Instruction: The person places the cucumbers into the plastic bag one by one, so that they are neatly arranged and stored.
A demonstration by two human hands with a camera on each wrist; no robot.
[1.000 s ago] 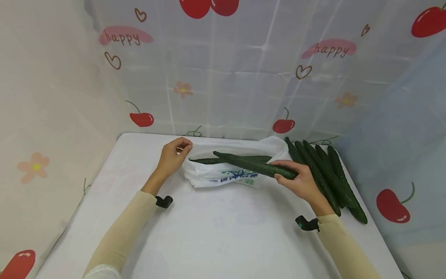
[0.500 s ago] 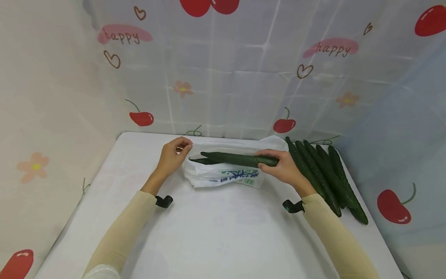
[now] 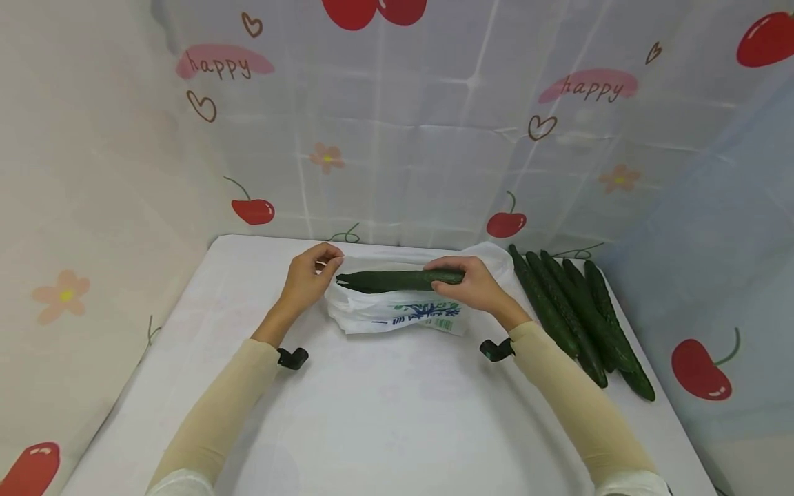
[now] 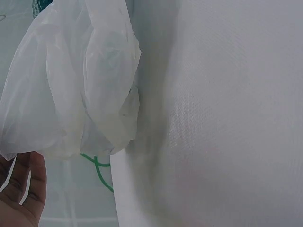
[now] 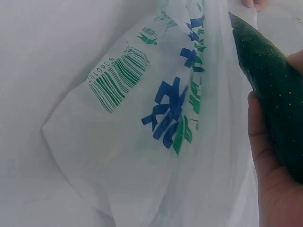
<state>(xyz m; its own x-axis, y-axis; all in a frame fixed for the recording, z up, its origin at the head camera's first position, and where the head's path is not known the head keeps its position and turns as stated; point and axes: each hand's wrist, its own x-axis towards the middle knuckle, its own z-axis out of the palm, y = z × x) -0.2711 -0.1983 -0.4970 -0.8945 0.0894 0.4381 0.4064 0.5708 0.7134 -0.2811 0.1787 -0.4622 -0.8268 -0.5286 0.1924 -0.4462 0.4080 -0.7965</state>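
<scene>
My right hand (image 3: 468,279) grips a dark green cucumber (image 3: 397,280) near its right end, thumb on the near side. The cucumber lies lengthwise over the mouth of a white plastic bag (image 3: 372,317) printed in blue and green. Another cucumber is mostly hidden beneath it, with only its left tip showing. At the bag's left corner my left hand (image 3: 308,275) pinches the rim between thumb and fingers. In the left wrist view the bag (image 4: 71,94) hangs from those fingertips. The right wrist view has the cucumber (image 5: 270,80) beside the bag's printed wall.
Several cucumbers (image 3: 583,317) lie side by side at the table's right, close to my right forearm. The white table (image 3: 384,413) meets a printed curtain (image 3: 422,172) at the back. Each wrist carries a small black camera.
My right hand has carried the cucumber leftward and turned it level, over the bag's opening and the cucumber there. The left hand has stayed at the bag's corner.
</scene>
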